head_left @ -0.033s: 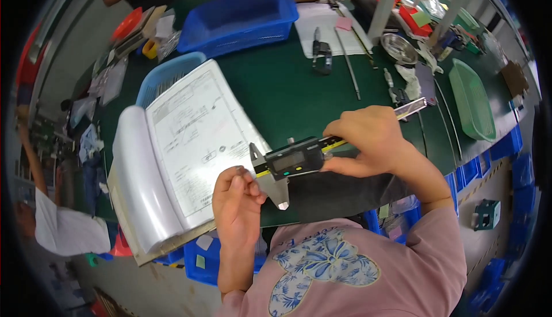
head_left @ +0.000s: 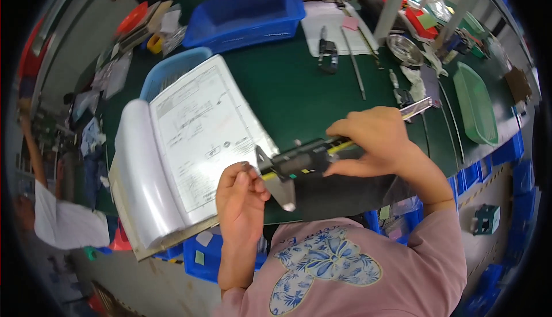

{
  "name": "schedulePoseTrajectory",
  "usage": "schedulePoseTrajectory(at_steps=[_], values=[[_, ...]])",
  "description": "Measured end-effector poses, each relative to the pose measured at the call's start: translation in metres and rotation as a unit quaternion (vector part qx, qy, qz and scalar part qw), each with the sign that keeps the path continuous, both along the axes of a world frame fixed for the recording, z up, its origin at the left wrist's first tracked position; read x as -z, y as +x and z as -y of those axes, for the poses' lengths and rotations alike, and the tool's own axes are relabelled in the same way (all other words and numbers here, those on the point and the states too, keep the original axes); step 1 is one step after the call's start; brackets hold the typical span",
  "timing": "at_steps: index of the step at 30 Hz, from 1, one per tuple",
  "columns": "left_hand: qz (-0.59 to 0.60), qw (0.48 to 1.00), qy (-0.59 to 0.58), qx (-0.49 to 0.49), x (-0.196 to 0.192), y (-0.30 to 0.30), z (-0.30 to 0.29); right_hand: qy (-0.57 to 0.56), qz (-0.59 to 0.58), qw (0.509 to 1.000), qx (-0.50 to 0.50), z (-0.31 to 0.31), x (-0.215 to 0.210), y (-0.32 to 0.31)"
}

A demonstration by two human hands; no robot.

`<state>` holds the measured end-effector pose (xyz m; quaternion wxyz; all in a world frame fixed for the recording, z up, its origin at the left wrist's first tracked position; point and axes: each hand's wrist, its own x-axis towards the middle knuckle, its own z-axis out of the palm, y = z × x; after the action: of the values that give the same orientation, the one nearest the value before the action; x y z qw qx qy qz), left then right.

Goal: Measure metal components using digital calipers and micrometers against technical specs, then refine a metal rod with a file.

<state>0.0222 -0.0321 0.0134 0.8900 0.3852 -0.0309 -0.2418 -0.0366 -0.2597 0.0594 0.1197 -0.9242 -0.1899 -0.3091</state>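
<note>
My right hand (head_left: 374, 139) is wrapped round the beam of a digital caliper (head_left: 305, 160), which lies across in front of me with its jaws toward the left. The caliper's display is smeared by motion. My left hand (head_left: 241, 199) is closed in a pinch beside the jaws. A small dark tip shows at its fingertips, too little of it to name. Under and behind the jaws, a thick binder of drawings (head_left: 198, 139) lies spread on the green table, its turned pages curled over at the left.
A large blue bin (head_left: 244, 18) and a light blue basket (head_left: 150, 81) stand beyond the binder. Two micrometers (head_left: 329, 55) (head_left: 397, 87), thin rods, a metal bowl (head_left: 405, 50) and a green basket (head_left: 474, 104) lie to the right. Other people are at the left and the far side.
The whole view has shifted slightly, with the table things a little farther right. The caliper's body is now blurred. Both hands keep their holds.
</note>
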Motion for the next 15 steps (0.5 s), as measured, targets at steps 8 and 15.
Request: schedulePoseTrajectory(at_steps=[8,15], values=[[0.017,0.999,-0.042,0.000,-0.001,-0.006,-0.006,-0.012,-0.001,0.997,-0.082,-0.009,-0.005,0.005],[0.013,0.996,-0.078,0.049,0.001,-0.008,-0.010,0.026,-0.027,0.993,-0.111,-0.012,0.004,0.005]])
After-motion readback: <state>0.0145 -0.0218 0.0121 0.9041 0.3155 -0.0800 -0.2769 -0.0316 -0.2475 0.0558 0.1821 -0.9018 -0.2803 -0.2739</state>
